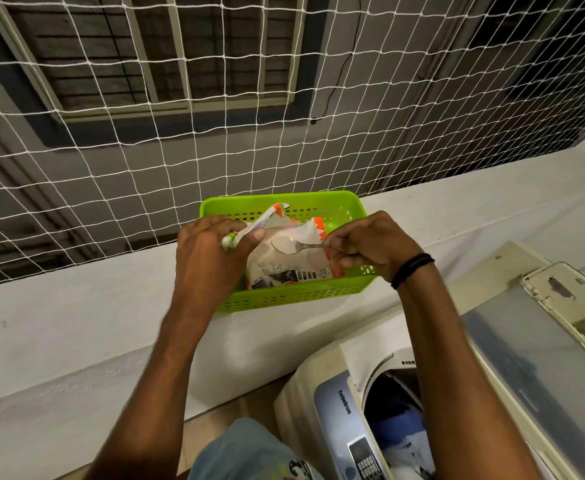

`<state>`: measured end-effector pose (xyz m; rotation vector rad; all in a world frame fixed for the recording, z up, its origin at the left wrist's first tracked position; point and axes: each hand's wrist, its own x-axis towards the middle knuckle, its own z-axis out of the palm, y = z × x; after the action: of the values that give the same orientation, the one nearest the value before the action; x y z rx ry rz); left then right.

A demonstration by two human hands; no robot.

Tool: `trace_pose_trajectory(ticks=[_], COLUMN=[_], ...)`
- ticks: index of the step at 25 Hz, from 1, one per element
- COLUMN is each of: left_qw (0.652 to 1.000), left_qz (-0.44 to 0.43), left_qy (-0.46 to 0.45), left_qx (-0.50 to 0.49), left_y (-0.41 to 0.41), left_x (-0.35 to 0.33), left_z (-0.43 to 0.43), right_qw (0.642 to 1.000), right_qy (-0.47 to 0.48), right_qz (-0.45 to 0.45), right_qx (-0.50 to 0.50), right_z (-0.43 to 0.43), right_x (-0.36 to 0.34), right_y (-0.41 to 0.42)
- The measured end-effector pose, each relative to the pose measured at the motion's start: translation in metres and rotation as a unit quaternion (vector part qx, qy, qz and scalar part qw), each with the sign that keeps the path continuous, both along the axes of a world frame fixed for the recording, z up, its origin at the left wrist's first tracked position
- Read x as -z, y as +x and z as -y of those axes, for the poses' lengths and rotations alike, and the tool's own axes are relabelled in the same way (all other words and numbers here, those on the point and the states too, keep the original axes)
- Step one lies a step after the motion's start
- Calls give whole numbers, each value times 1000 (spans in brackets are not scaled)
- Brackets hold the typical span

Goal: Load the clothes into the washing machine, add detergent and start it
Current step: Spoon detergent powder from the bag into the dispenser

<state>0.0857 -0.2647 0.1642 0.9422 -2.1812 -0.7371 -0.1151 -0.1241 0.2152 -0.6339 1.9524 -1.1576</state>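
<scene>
A plastic bag of detergent powder (284,268) stands inside a green perforated basket (284,301) on a white ledge. My left hand (211,251) grips the bag's bunched top edge. My right hand (370,247) pinches the handle of a metal spoon (289,244), whose bowl lies against the bag just below its mouth. At the lower right stands the top-loading washing machine (332,407) with its lid (533,368) raised. Blue and white clothes (402,441) lie in its drum.
The white ledge (76,323) runs across the view, with a white rope net (215,133) above it and a building wall beyond. The machine's control panel (365,459) faces me at the bottom. My knee in light shorts (246,452) shows at the bottom middle.
</scene>
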Motion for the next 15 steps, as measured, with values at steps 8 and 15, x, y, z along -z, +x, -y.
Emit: trace_pose_trajectory(ticks=[8,15], left_qw=[993,994], left_qz=[102,-24], left_qy=[-39,-104], left_qx=[-45,35], left_y=[0,-15], left_x=[-2,-36], left_z=[-2,-49], right_qw=[999,994], right_qy=[-17,-37], right_qz=[8,15], right_qx=[29,100], right_z=[-23,-83], right_x=[-13,-16], right_y=[-1,-11])
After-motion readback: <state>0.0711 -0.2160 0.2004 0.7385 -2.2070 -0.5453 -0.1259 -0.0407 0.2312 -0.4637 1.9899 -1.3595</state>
